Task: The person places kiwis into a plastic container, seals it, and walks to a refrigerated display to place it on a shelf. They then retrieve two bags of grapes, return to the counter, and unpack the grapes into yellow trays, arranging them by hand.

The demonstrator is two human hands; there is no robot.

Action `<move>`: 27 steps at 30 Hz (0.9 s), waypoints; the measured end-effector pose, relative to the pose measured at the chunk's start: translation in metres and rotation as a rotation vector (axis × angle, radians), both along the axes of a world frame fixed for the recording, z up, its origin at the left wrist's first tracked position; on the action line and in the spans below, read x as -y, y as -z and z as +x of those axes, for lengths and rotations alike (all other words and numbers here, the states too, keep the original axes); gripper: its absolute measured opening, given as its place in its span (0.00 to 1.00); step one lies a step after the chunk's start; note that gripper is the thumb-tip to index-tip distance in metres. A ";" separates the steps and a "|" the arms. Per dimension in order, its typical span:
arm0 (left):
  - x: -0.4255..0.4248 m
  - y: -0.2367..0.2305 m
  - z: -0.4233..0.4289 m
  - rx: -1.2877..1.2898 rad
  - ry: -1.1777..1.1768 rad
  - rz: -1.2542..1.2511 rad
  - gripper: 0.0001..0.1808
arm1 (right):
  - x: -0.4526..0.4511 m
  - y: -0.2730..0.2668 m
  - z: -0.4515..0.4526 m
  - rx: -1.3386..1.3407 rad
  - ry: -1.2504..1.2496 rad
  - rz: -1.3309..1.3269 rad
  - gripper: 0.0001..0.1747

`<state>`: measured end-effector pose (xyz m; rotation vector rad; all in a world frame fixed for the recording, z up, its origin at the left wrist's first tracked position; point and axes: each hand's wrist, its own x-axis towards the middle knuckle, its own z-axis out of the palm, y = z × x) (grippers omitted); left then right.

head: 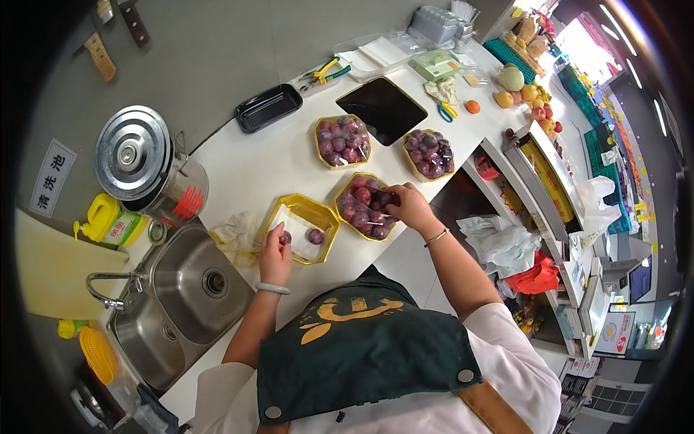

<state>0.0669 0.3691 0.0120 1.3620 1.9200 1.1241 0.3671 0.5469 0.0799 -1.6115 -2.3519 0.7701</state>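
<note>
My left hand (pixel 275 259) is at the left side of a gold plastic tray (pixel 332 217), its fingers touching a dark red plum (pixel 286 237). Another plum (pixel 316 236) lies on the white liner (pixel 298 217) of the same tray. To the right, my right hand (pixel 409 205) reaches to the edge of a gold tray heaped with plums (pixel 360 218); its fingertips are on a dark plum there, and clear film shows over part of the fruit. Behind stand two more plum-filled trays, one at the left (pixel 342 142) and one at the right (pixel 429 155), both shiny with film.
A steel double sink (pixel 190 282) is at the left, near a crumpled cloth (pixel 238 233) and a lidded steel pot (pixel 179 190). Farther back are a black tray (pixel 268 108), a black panel (pixel 382 111), pliers (pixel 325 75) and scissors (pixel 447 111). A film dispenser (pixel 547 184) stands at the right.
</note>
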 end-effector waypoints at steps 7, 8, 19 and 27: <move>-0.006 0.007 -0.012 -0.378 -0.221 0.012 0.30 | -0.003 -0.006 0.002 -0.046 0.065 0.017 0.21; -0.007 0.009 -0.015 -0.256 -0.209 -0.066 0.30 | -0.002 -0.008 0.001 -0.207 0.093 0.016 0.20; -0.026 0.008 -0.008 -0.102 0.036 -0.213 0.29 | 0.077 0.009 -0.098 -0.380 -0.267 -0.014 0.20; -0.017 -0.002 -0.011 0.066 0.081 -0.215 0.28 | 0.090 0.014 -0.106 -0.255 -0.245 0.096 0.17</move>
